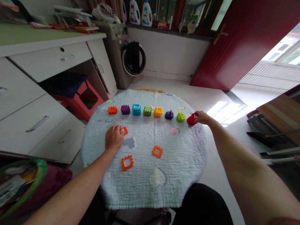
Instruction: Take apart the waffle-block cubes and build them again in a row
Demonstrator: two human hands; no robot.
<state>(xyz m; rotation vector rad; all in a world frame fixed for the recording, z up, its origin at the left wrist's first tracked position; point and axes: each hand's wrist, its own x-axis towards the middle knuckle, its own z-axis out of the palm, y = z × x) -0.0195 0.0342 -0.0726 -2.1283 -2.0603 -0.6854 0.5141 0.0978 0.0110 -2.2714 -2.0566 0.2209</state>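
My right hand (201,117) is closed on a red interlocking block (192,119) at the right end of a row on the round table. My left hand (114,137) has its fingers curled at a flat orange notched tile (124,130) and partly hides it. Nearer to me lie an orange square frame tile (127,162) and another orange tile (157,151). Leftward from the red block, the row runs through a lime block (181,117), a dark purple one (169,115), a yellow one (158,112), a green one (147,111), a blue one (136,109), a purple one (125,109) and an orange one (112,110).
A pale printed cloth (142,190) covers the table. To the left stand white drawers (44,131), a red stool (82,97) and a bin (47,181). A washing machine (117,53) is behind, and a red door (243,40) stands at the right.
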